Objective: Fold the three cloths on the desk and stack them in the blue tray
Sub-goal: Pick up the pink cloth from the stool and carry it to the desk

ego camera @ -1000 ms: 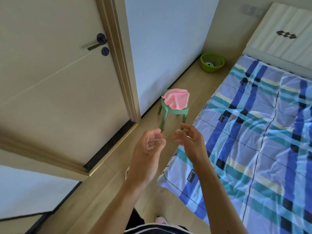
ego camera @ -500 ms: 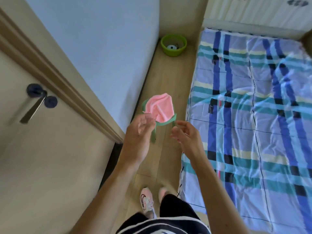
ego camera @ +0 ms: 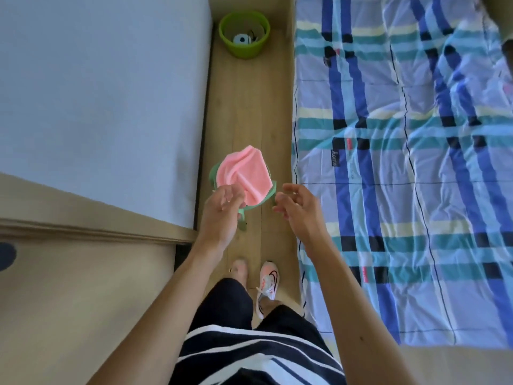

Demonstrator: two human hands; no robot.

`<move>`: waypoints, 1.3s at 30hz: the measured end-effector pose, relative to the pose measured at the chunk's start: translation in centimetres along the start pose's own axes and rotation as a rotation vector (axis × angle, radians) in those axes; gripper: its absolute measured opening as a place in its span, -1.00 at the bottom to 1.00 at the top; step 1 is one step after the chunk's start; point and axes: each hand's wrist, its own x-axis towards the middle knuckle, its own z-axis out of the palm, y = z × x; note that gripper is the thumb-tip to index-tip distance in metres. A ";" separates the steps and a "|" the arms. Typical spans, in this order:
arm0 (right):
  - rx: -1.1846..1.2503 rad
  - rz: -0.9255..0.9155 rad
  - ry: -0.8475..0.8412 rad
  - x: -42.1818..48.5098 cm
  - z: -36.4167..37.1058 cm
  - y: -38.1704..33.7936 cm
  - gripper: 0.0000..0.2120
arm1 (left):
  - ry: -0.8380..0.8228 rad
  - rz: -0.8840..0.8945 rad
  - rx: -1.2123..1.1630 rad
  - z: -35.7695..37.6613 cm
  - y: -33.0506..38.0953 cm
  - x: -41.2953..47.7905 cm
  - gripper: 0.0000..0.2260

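Right now I see a crumpled pink cloth (ego camera: 244, 175) lying on a small green stool (ego camera: 270, 191) that stands on the wooden floor (ego camera: 249, 107), between the pale wall (ego camera: 97, 93) at nine o'clock and the plaid bedspread (ego camera: 402, 162) at three o'clock. My left hand (ego camera: 222, 209) hovers over the near edge of the stool at the cloth's seven o'clock, its fingers (ego camera: 236, 194) loosely curled and overlapping the cloth's edge in this view; I cannot tell whether they touch or grip it. My right hand (ego camera: 298, 209) is just beside the stool at the cloth's four o'clock, fingers (ego camera: 280, 209) spread and bent, holding nothing and apart from the cloth. A green bucket (ego camera: 244, 34) sits on the floor at twelve o'clock, well apart from the stool, with small items inside that are too small to make out. Below the hands at six o'clock I see a striped shirt (ego camera: 249, 354), dark trousers (ego camera: 222, 309) and a pink-and-white shoe (ego camera: 268, 284) on the floor.
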 end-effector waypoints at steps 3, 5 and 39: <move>0.006 0.074 0.039 2.6 1.1 0.8 -0.69 | -0.058 -0.105 0.022 0.9 -2.1 4.9 -0.89; 0.001 0.119 0.104 4.3 1.6 1.4 -0.67 | -0.120 -0.182 0.065 2.1 -3.7 8.3 -0.82; 0.042 0.356 0.303 11.0 4.4 10.3 -0.40 | -0.321 0.197 0.820 10.3 -16.7 28.6 -0.72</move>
